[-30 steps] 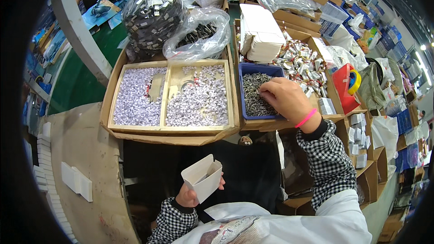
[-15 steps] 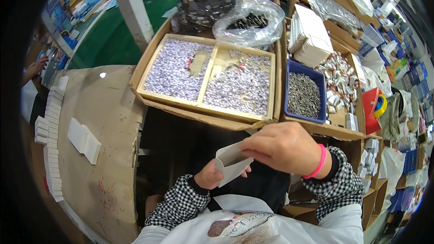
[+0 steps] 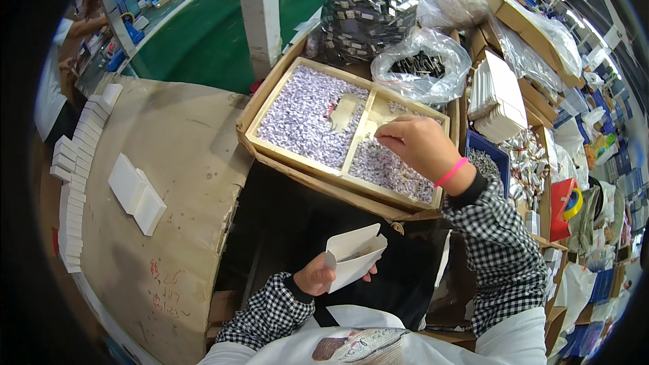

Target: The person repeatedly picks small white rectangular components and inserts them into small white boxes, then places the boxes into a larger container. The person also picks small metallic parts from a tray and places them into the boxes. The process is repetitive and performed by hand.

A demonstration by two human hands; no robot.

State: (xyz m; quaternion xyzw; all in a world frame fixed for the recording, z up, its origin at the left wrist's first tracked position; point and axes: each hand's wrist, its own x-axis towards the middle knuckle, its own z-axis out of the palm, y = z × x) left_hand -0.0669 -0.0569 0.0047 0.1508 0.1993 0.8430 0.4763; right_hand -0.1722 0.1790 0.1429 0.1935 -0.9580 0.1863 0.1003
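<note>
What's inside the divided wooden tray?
Small whitish pieces lie in both compartments, with bare patches showing. The right hand hides part of the right one; what lies beneath cannot be seen.

You hold your left hand (image 3: 316, 276) curled low and close to you, while your right hand (image 3: 424, 149) is extended farther forward, its fingers (image 3: 395, 128) bent inward.

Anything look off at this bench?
A few white boxes jut out of the row of boxes along the left edge; two others lie skewed together on the cardboard sheet, whose right edge looks frayed. No spill visible around the divided tray.
</note>
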